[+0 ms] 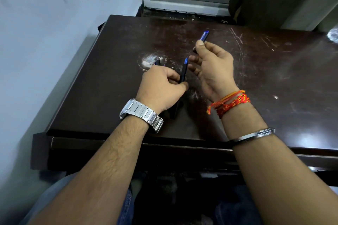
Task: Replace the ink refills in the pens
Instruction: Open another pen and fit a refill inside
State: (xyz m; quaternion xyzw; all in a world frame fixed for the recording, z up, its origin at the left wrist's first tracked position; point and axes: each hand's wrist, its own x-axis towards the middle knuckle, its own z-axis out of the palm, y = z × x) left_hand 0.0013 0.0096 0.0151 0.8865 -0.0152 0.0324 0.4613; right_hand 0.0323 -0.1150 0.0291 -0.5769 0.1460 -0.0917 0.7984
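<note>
- Head view: the left hand (161, 86) is closed around a dark pen body (182, 76), pinched between thumb and fingers, with its blue tip (186, 60) pointing up and away from the person.
- The right hand (212, 64) is half open, palm turned toward the left hand; thumb and forefinger pinch a blue pen cap (204, 37), the other fingers curled loosely and holding nothing that I can see.
- The two hands are near each other over the middle of the tabletop (256, 82), but cap and pen are apart.
- Below the left wrist a second dark pen-like piece (176, 109) lies on the tabletop, partly hidden; whether it is a whole pen or a barrel I cannot tell.
- Beyond the left knuckles another dark, blue-tipped item (157, 62) peeks out beside a worn pale patch; too hidden to name.
- Judgement: this pen is either just uncapped for opening or about to be capped after a swap; no loose refill is clearly in view, so which one I cannot say.
- At least one more pen seems left to handle, so the task looks partway, not finished.
- A metal watch (141, 113) sits on the left wrist, red threads (230, 103) and a steel bangle (254, 134) on the right.
</note>
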